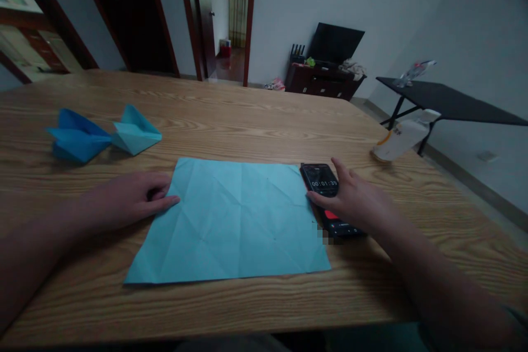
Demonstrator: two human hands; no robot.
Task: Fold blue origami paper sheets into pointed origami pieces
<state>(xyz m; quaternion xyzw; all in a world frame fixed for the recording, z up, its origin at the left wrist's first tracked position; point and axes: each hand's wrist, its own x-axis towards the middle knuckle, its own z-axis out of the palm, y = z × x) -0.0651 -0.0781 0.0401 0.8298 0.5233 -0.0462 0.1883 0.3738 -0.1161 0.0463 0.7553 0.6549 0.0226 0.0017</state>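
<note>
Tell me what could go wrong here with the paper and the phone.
The right hand rests on the phone, which lies right beside the blue sheet. Sliding the phone might drag or crease the paper's right edge. The left hand only touches the sheet's left edge, so the sheet could shift.

Seeing bare forearms running into the left hand (132,198) and right hand (357,203). Looks like a dark sleeve edge (517,316) near the right elbow, too dim for colour.
</note>
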